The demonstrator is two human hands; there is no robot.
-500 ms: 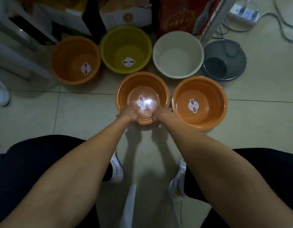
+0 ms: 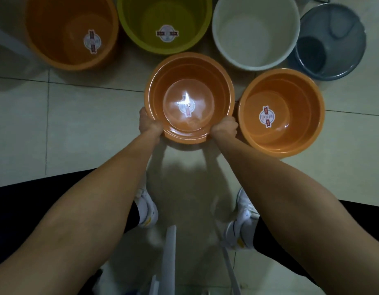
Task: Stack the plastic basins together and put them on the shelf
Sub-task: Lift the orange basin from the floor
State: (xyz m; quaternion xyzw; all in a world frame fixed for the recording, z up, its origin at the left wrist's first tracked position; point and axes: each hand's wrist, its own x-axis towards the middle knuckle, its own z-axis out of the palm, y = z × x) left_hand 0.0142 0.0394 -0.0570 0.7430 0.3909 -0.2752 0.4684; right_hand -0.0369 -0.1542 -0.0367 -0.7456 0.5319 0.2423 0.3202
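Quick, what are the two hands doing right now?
Left hand: closed on the near-left rim of the middle orange basin.
Right hand: closed on the same basin's near-right rim.

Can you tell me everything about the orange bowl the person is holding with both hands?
The held orange basin is round, glossy plastic, deep, upright and empty, with a round sticker on its bottom, washed out by a bright glare. The left hand and right hand grip its near rim. It sits close beside another orange basin on its right, over the tiled floor.
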